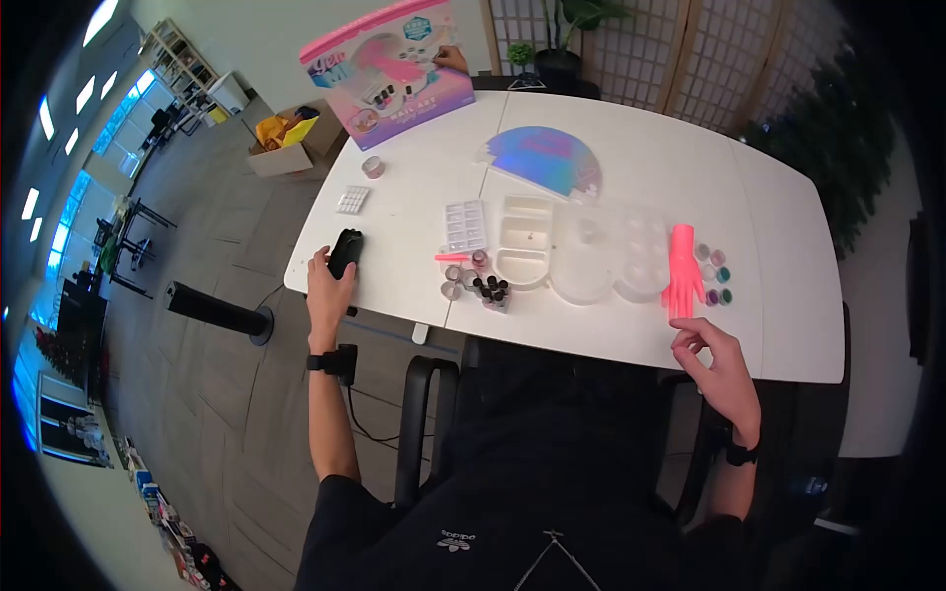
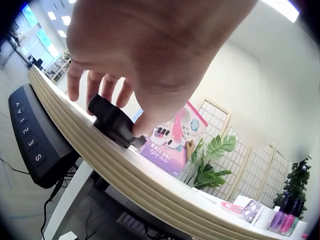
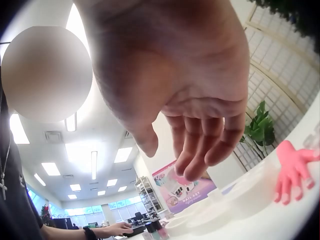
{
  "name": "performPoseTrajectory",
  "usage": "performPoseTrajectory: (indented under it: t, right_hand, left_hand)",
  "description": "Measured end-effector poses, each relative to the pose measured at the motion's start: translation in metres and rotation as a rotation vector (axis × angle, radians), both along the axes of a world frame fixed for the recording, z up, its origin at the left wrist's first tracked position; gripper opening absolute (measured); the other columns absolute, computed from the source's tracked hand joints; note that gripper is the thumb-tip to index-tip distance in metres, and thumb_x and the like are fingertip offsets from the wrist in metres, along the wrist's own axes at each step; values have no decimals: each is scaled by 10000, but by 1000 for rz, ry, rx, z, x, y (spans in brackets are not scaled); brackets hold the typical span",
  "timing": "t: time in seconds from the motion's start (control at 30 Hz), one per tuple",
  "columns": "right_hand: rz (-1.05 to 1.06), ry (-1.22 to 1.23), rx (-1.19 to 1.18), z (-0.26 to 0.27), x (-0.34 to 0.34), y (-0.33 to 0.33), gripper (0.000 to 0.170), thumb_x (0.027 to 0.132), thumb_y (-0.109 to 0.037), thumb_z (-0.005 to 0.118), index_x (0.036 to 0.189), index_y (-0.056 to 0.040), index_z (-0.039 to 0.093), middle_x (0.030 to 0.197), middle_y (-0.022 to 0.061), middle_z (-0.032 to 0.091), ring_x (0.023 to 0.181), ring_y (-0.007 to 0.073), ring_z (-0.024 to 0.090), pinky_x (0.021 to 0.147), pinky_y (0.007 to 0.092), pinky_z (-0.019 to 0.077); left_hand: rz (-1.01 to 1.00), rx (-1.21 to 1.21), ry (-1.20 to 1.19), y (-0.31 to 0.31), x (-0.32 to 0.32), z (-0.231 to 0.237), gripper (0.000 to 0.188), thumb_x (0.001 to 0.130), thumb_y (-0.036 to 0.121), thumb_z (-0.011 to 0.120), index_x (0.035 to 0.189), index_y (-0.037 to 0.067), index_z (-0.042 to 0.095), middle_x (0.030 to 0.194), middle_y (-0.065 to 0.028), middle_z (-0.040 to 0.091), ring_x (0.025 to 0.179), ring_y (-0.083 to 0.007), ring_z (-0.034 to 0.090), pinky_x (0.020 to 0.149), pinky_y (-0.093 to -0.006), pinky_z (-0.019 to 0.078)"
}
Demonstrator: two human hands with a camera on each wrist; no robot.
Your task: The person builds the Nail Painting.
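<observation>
At the table's left front edge, my left hand [image 1: 330, 294] grips a black object [image 1: 346, 252], with the thumb on its near right side and the fingers at its left. The left wrist view shows the hand [image 2: 145, 60] over the same dark object [image 2: 114, 120], the thumb against one end. My right hand [image 1: 721, 372] hangs in the air by the front edge, fingers loosely bent, holding nothing. Just beyond it lies a pink model hand [image 1: 683, 271], also visible in the right wrist view beside my hand [image 3: 185, 90].
White trays [image 1: 525, 271], dark-capped bottles [image 1: 492, 288] and small round pots [image 1: 724, 275] stand on the white table [image 1: 591, 340]. A half-round iridescent piece [image 1: 547, 161] lies farther back, and a printed box [image 1: 389, 74] stands at the back left.
</observation>
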State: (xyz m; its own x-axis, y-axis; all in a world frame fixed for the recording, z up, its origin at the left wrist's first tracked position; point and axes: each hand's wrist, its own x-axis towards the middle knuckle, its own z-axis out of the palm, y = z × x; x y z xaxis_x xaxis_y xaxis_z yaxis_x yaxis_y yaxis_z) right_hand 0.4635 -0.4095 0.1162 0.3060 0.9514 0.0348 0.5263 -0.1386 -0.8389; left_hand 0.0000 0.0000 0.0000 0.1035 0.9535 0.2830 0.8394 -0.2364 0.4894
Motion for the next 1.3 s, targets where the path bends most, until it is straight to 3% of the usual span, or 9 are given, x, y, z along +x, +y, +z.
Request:
performPoseTrajectory:
  t: [0.1, 0.23, 0.43, 0.63, 0.73, 0.83, 0.93, 1.13, 1.3]
  right_hand:
    - [-32, -17, 8, -1, 6, 0, 311, 1009, -48, 709, 1313, 18, 703, 959, 78, 739, 890, 183, 683, 868, 330, 537]
    - [-127, -12, 21, -14, 23, 8, 219, 1014, -65, 718, 1219, 9, 725, 968, 89, 747, 883, 182, 683, 829, 321, 535]
    - [-167, -18, -78, -15, 21, 7, 101, 1014, -65, 726, 1022, 35, 719, 889, 61, 735, 801, 129, 640, 749, 290, 501]
    - [-147, -170, -29, -9, 44, 20, 204, 1042, -145, 724, 948, 35, 698, 771, 74, 688, 637, 132, 590, 601, 308, 449]
    - [-139, 9, -74, 18, 65, 57, 236, 1087, -151, 640, 974, 44, 711, 830, 54, 722, 742, 127, 642, 722, 285, 497]
    - [-19, 71, -179, 28, 92, 112, 248, 1125, -178, 578, 1097, 31, 709, 941, 76, 754, 823, 138, 682, 771, 283, 527]
    - [161, -40, -189, 6, 118, 177, 337, 1105, -272, 627, 1290, 5, 678, 1076, 151, 790, 975, 217, 745, 872, 345, 576]
    - [220, -106, -389, -47, 144, 288, 675, 1065, -445, 648, 1557, -8, 500, 1322, 243, 729, 1270, 330, 682, 1098, 416, 505]
    - [217, 177, -440, -68, 147, 314, 817, 1047, -463, 661, 1638, 19, 370, 1515, 223, 588, 1425, 317, 562, 1184, 410, 437]
  left_hand:
    - [-73, 98, 28, 7, -4, 4, 740, 980, 331, 812, 1571, 15, 496, 1496, -253, 561, 1402, -447, 520, 1166, -521, 453]
    - [-123, 160, -37, 7, 18, 26, 647, 1022, 314, 783, 1539, 21, 528, 1513, -240, 553, 1446, -434, 486, 1213, -512, 405]
    - [-315, -15, -281, -22, 58, 54, 332, 1087, 190, 678, 1375, 23, 679, 1353, -147, 712, 1276, -275, 649, 1148, -412, 472]
    - [-495, -192, -384, -8, 95, 92, 289, 1109, 171, 626, 1324, 5, 725, 1275, -97, 768, 1178, -161, 667, 1064, -333, 504]
    - [-601, -290, -499, 23, 124, 105, 297, 1132, 207, 592, 1293, 4, 738, 1287, -68, 755, 1225, -185, 668, 1095, -340, 488]
    - [-716, -262, -321, 89, 155, 80, 302, 1125, 177, 567, 1328, 17, 723, 1327, -67, 747, 1254, -186, 666, 1087, -346, 500]
    - [-713, -369, -221, 121, 203, 66, 334, 1099, 121, 553, 1383, 4, 685, 1355, -88, 737, 1261, -193, 668, 1084, -351, 508]
    - [-736, -341, 82, 166, 287, 25, 544, 1062, 244, 585, 1525, -41, 562, 1516, -222, 634, 1431, -339, 592, 1207, -409, 441]
    - [-733, -484, 63, 174, 318, 7, 677, 1048, 277, 633, 1603, -62, 446, 1598, -262, 547, 1483, -379, 542, 1233, -422, 423]
